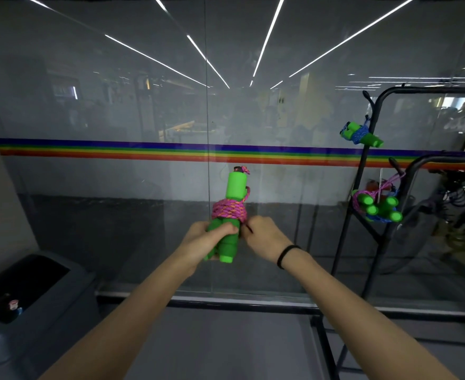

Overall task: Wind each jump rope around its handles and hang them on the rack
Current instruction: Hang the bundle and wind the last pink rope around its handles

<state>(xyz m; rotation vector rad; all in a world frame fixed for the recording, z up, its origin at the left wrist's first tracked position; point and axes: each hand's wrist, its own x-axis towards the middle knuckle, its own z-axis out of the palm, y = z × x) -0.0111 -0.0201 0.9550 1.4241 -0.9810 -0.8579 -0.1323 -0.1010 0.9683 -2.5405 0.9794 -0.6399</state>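
In the head view the person holds the green handles (pixel 227 237) upright in front of a glass wall (pixel 116 105). The left hand (pixel 208 241) is clenched around the lower part of the handles. The pink rope (pixel 230 211) is wound in many turns around the middle, just above this hand. The right hand (pixel 264 237) pinches the rope at the right edge of the coil, touching it; it seems to tuck in the end.

The risk is that the end is not locked well: if the right grip lets go too early, the turns may loosen and slide off the smooth handles.

The rack (pixel 373 165) stands to the right, well apart from the hands, and already carries a blue-wound bundle (pixel 361 134) above and more bundles (pixel 376 207) below
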